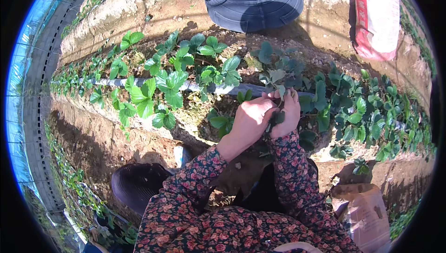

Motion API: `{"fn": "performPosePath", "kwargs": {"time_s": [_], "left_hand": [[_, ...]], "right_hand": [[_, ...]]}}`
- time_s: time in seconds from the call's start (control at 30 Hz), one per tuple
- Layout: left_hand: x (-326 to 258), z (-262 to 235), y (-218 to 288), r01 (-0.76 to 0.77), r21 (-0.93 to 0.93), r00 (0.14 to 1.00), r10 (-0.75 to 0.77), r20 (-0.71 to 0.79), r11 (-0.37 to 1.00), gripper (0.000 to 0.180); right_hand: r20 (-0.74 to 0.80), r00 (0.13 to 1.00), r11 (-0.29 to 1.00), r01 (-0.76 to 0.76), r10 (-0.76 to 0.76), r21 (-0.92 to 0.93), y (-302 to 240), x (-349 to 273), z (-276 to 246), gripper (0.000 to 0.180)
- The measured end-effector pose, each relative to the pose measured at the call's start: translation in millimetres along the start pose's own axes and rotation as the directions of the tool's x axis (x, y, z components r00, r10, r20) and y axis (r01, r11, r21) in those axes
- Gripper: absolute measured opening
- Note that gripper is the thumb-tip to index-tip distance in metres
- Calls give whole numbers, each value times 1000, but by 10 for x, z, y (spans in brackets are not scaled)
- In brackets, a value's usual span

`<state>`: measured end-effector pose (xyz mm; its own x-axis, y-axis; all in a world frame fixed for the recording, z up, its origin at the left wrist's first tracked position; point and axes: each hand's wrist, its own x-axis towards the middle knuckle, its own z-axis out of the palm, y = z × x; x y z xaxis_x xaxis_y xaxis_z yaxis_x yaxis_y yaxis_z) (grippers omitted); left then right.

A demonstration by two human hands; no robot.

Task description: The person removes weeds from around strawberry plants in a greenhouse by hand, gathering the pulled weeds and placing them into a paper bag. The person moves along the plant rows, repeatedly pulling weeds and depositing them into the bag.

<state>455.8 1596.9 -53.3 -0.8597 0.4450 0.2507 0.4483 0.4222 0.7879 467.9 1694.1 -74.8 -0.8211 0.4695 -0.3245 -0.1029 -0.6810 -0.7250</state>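
My left hand [252,119] and my right hand [289,116] meet over a raised soil bed, just right of the middle of the view. Both are closed, fingertips pinched together around the stalks of a strawberry plant [278,75]. Its grey-green leaves stick up past my fingers, and one dark leaf [277,118] hangs between my palms. What exactly lies between the fingertips is partly hidden. To the left, brighter green strawberry plants [171,85] grow along the bed; denser ones [355,104] fill the right side.
A grey hose [188,85] runs along the bed. Across it a person in dark jeans [260,6] bends or sits. A pink-and-white sack [378,18] lies at the far right, another pale sack [364,213] near my right side. Blue sheeting [28,90] borders the left.
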Motion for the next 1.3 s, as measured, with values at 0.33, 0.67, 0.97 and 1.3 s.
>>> {"fn": "performPosePath", "kwargs": {"time_s": [0.33,0.67,0.97,1.3], "left_hand": [[676,-1350,-1212,409,-67,896,-386,220,910,15],[301,-1058,-1050,-15,679,993,-70,98,734,19],[227,-690,-1257,-175,737,983,155,96,652,4],[426,-785,-1202,-59,640,997,81,-4,766,9]], "right_hand": [[71,970,960,-216,231,-177,-70,23,-15,22],[85,995,987,-43,57,-158,2,32,6,33],[149,986,981,-48,77,-190,143,150,-202,36],[33,959,946,-282,280,158,136,108,-14,40]]}}
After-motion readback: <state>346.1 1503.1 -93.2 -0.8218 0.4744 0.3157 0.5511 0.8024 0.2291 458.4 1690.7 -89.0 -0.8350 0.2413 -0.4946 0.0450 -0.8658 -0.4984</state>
